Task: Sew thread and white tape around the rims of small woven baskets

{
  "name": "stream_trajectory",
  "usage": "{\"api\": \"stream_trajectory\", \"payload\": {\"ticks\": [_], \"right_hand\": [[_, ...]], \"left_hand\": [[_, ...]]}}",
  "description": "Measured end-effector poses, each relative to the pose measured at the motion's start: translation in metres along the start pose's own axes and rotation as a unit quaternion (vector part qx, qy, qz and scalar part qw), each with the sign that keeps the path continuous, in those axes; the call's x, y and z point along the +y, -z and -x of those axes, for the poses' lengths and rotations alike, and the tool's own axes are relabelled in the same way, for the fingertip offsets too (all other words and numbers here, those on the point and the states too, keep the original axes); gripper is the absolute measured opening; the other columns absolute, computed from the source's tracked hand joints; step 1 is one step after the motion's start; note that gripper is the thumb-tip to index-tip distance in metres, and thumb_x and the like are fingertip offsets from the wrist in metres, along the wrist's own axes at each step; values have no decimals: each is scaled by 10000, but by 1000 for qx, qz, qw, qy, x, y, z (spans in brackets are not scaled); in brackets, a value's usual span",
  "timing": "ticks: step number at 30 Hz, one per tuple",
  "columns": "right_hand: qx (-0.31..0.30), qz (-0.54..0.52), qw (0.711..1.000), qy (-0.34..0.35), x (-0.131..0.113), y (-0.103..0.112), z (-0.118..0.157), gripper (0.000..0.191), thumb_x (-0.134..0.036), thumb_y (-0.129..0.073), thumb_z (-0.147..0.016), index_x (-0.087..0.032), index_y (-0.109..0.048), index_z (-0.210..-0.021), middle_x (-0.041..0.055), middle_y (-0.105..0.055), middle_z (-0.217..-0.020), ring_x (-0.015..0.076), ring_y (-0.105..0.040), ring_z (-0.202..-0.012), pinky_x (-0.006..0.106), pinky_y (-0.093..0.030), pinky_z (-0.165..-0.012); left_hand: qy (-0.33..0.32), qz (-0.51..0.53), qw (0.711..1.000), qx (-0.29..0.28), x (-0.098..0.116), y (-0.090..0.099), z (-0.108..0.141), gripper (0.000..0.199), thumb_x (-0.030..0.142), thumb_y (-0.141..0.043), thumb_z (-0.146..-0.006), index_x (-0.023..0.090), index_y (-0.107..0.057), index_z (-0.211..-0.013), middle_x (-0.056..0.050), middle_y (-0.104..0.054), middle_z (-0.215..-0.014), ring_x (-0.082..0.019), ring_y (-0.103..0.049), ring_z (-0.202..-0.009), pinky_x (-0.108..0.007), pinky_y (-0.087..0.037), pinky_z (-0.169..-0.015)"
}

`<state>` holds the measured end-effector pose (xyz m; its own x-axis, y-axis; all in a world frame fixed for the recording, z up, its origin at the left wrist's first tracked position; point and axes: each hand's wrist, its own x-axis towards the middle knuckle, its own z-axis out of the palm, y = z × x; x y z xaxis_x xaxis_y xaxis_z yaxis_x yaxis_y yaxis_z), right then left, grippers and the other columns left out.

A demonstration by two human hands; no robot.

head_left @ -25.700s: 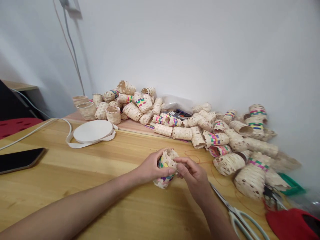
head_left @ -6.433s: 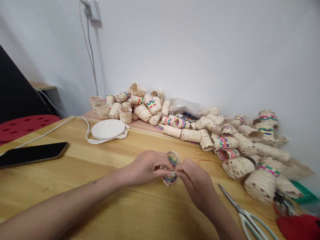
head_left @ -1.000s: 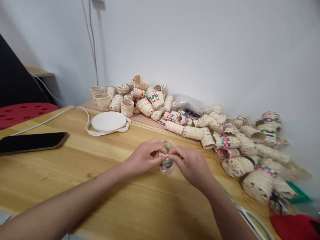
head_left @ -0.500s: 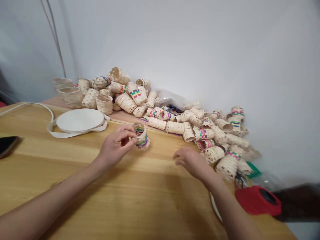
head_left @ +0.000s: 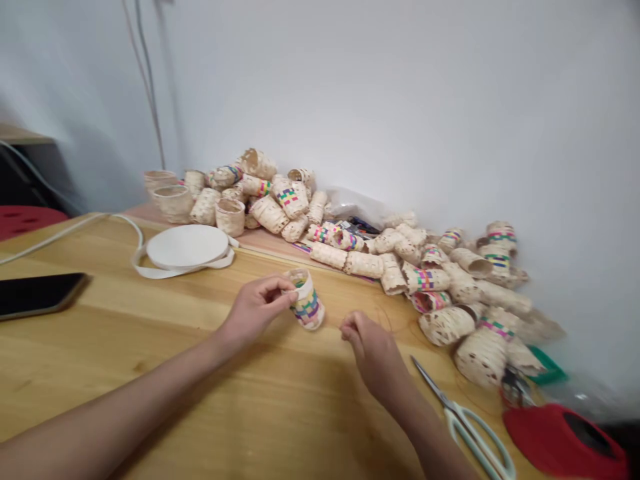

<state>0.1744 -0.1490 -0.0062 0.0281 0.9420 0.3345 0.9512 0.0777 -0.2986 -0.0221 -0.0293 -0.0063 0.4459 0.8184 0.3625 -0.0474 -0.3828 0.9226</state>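
Head view takes in a wooden desk [head_left: 100, 327] pushed up against a white wall [head_left: 400, 100]. A long heap of woven bark baskets [head_left: 400, 267] runs along the wall from about ten o'clock round to three o'clock, many of them banded in pink, green, yellow and blue, with a clear plastic bag [head_left: 355, 203] lying behind the middle of the heap. At nine o'clock lies a black phone [head_left: 35, 293], and beyond it, toward ten o'clock, a roll of white tape [head_left: 187, 245] sits flat with its loose end curling on the desk. Near four o'clock are white-handled scissors [head_left: 465, 427] and a red lidded object [head_left: 560, 437]. Near the middle of the desk, the left hand [head_left: 255, 310] has hold of a small woven basket [head_left: 306, 301], its fingers [head_left: 280, 283] pinched over the rim. The basket leans to the right, its coloured band facing the camera. The right hand [head_left: 370, 353] is empty and loosely curled, just right of the basket and apart from it.
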Motion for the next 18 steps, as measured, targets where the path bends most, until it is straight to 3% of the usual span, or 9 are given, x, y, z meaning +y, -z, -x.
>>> {"api": "stream_trajectory", "payload": {"ticks": [3, 7, 10, 14, 18], "right_hand": [[44, -147, 988, 20, -27, 14, -18, 99, -162, -511, -902, -210, -596, -890, -3, -668, -749, 148, -622, -677, 234, -455, -606], [81, -239, 966, 63, -41, 11, -24, 221, -185, -510, -912, -219, -641, -1086, 22, -711, -873, 150, -663, -784, 230, -496, -696], [84, -251, 960, 89, -39, 2, -18, 184, -189, -501, -919, -227, -671, -979, 19, -703, -851, 145, -661, -790, 220, -499, -705], [108, -226, 965, 73, -37, -3, -11, 135, -189, -506, -912, -217, -635, -888, 5, -678, -805, 134, -645, -744, 204, -486, -675], [115, -195, 971, 79, -38, 0, -9, 121, -200, -512, -903, -219, -612, -837, -11, -655, -732, 131, -621, -657, 202, -469, -606]], "left_hand": [[10, 29, 999, -20, 2, -1, 2, 192, 323, -634, -777, 136, -638, -734, -24, -619, -736, -132, -542, -683, -237, -428, -631], [-18, 3, 999, -32, 6, -2, 4, 188, 299, -612, -811, 131, -639, -731, -23, -603, -717, -131, -533, -679, -237, -417, -631], [-76, -42, 996, -18, 10, -4, 6, 136, 229, -605, -820, 130, -648, -738, -21, -606, -716, -114, -520, -656, -215, -395, -597], [-170, -103, 980, 2, 15, -6, 12, 79, 134, -607, -814, 127, -656, -752, -20, -609, -718, -84, -491, -601, -186, -371, -544], [-242, -141, 960, 2, 17, -8, 17, 64, 90, -605, -814, 126, -657, -815, -42, -622, -791, -91, -554, -690, -175, -416, -587]]}}
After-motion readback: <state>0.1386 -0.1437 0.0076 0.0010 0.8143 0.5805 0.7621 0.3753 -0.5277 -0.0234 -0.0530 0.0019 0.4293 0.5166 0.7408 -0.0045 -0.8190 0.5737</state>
